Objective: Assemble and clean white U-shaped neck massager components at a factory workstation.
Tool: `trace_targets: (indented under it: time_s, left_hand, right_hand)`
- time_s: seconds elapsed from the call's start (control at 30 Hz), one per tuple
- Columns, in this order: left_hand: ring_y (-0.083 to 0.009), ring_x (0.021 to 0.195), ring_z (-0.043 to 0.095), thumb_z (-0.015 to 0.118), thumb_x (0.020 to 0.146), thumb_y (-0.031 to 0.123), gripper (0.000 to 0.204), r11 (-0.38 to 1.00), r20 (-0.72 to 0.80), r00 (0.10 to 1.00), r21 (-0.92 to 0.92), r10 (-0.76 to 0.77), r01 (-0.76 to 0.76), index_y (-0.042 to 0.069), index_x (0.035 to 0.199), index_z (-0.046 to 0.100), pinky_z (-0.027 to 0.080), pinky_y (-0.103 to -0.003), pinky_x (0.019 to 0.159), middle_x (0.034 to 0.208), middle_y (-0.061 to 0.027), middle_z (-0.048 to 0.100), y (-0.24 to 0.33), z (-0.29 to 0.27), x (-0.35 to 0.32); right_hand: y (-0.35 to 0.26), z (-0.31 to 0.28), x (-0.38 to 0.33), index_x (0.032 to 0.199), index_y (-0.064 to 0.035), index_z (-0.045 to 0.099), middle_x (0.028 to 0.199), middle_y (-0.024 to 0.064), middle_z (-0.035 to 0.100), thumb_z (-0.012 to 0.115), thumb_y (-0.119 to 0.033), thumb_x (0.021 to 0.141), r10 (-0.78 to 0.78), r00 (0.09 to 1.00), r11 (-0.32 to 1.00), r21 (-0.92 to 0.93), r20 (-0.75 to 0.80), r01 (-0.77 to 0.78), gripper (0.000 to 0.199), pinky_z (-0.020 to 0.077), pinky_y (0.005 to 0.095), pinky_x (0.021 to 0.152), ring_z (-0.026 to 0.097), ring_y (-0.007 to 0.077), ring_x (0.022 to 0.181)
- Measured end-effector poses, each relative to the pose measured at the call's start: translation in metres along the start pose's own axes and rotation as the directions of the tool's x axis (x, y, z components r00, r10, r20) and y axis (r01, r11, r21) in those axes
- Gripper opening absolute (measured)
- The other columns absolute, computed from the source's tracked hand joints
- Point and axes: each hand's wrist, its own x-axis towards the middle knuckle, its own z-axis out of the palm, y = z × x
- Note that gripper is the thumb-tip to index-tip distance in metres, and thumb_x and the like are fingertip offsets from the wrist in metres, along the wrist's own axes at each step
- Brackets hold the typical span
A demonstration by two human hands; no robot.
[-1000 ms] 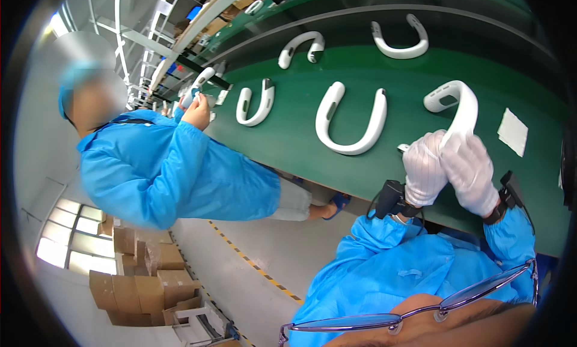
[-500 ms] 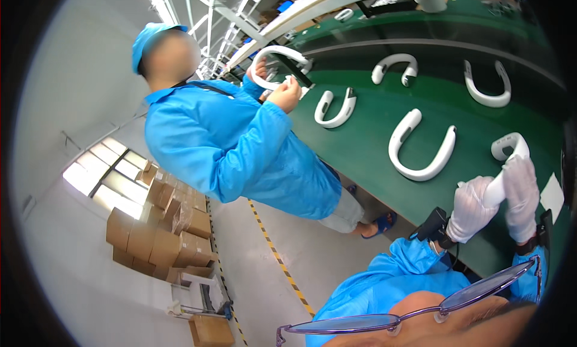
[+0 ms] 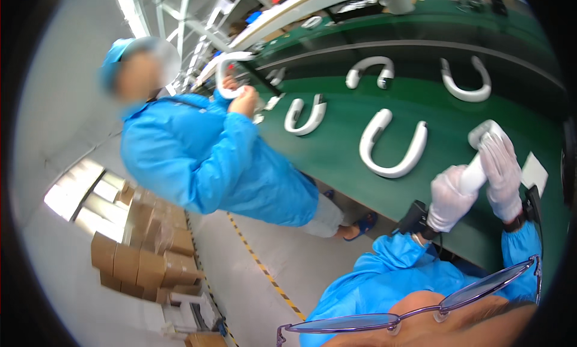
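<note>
Both my hands wear thin white gloves and hold one white U-shaped neckband device [image 3: 473, 176] over the near right part of the green table. My left hand [image 3: 448, 200] is closed round its lower part. Higher up, my right hand [image 3: 502, 174] wraps its other side, with fingers lying over the curve and covering much of it. One rounded end of the device shows above my right fingers. To the left of my hands a similar neckband [image 3: 393, 167] lies on the table, its opening facing away from me.
More white neckbands lie farther off, one at back right [image 3: 467, 96], one at back centre [image 3: 371, 62] and one at left [image 3: 305, 129]. A co-worker in a blue coat [image 3: 180, 143] stands at left, holding another neckband [image 3: 222, 76]. White paper [image 3: 534, 171] lies beside my right hand. Cardboard boxes [image 3: 144, 263] are stacked beyond.
The view has turned, so the table and co-worker appear farther left. My right hand has shifted up along the device, which both hands still hold. The co-worker's hands and neckband have lowered slightly.
</note>
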Motion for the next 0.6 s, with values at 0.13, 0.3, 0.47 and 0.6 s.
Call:
trace_targets:
  time_s: [0.13, 0.3, 0.47, 0.6]
  left_hand:
    - [-0.0291, 0.073, 0.069, 0.08, 0.066, 0.009, 0.034, 0.978, -0.016, 0.983, -0.102, -0.183, 0.181, 0.0, 0.095, 0.066, 0.056, -0.036, 0.071, 0.083, -0.0145, 0.068, -0.005, -0.011, -0.009]
    - [-0.0344, 0.074, 0.068, 0.081, 0.066, 0.014, 0.036, 0.982, -0.014, 0.995, 0.157, -0.101, 0.102, 0.003, 0.097, 0.065, 0.055, -0.041, 0.069, 0.084, -0.0147, 0.067, -0.005, -0.01, -0.009]
    - [-0.0376, 0.071, 0.064, 0.079, 0.066, 0.014, 0.033, 0.971, -0.038, 0.985, 0.171, -0.166, 0.17, 0.003, 0.094, 0.063, 0.052, -0.044, 0.068, 0.082, -0.0156, 0.065, -0.013, -0.007, -0.002]
    - [-0.0368, 0.071, 0.063, 0.079, 0.066, 0.014, 0.033, 0.961, -0.031, 0.972, 0.143, -0.234, 0.236, 0.003, 0.093, 0.063, 0.052, -0.043, 0.068, 0.082, -0.0154, 0.065, -0.022, -0.01, -0.008]
  right_hand:
    - [0.007, 0.015, 0.017, 0.12, 0.0014, 0.063, 0.121, 0.0205, 0.066, 0.058, 0.002, 0.083, 0.172, 0.975, 0.983, 0.083, -0.138, -0.162, 0.037, 0.0444, 0.0517, 0.108, 0.061, 0.0389, 0.119]
    - [0.014, 0.015, -0.001, 0.116, -0.0007, 0.064, 0.114, 0.0185, 0.068, 0.051, 0.004, 0.09, 0.339, 0.924, 0.938, 0.143, -0.177, -0.317, 0.029, 0.0505, 0.0468, 0.102, 0.065, 0.0364, 0.112]
    - [-0.022, 0.0, 0.007, 0.113, -0.0043, 0.065, 0.115, 0.0155, 0.068, 0.058, -0.002, 0.088, 0.166, 0.986, 0.971, 0.171, 0.011, -0.165, 0.026, 0.0465, 0.0479, 0.107, 0.065, 0.033, 0.113]
    - [0.011, 0.011, 0.008, 0.114, -0.0095, 0.067, 0.117, 0.0115, 0.068, 0.061, -0.005, 0.085, -0.028, 0.997, 0.993, 0.11, -0.077, 0.036, 0.031, 0.0457, 0.0476, 0.108, 0.064, 0.0316, 0.114]
